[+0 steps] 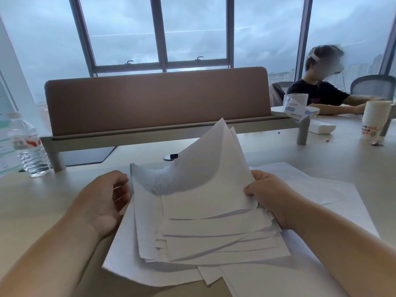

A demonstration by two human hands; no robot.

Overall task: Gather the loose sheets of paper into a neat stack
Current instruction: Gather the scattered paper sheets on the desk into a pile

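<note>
A messy bundle of white paper sheets point(205, 213) is lifted off the desk in front of me, its edges uneven and its far corners curling upward. My right hand point(267, 196) grips the bundle's right edge, thumb on top. Against the left edge rests my left hand point(105, 200), fingers curled; whether it pinches any sheets I cannot tell. More loose sheets point(317, 187) lie flat on the desk under and to the right of the bundle, and another loose sheet point(257, 279) lies near the front edge.
A brown desk divider point(156, 99) stands behind the paper. A water bottle point(27, 146) stands at the left. A stack of paper cups point(374, 120) and a white box point(321, 127) sit at the right, where another person point(321, 91) is seated.
</note>
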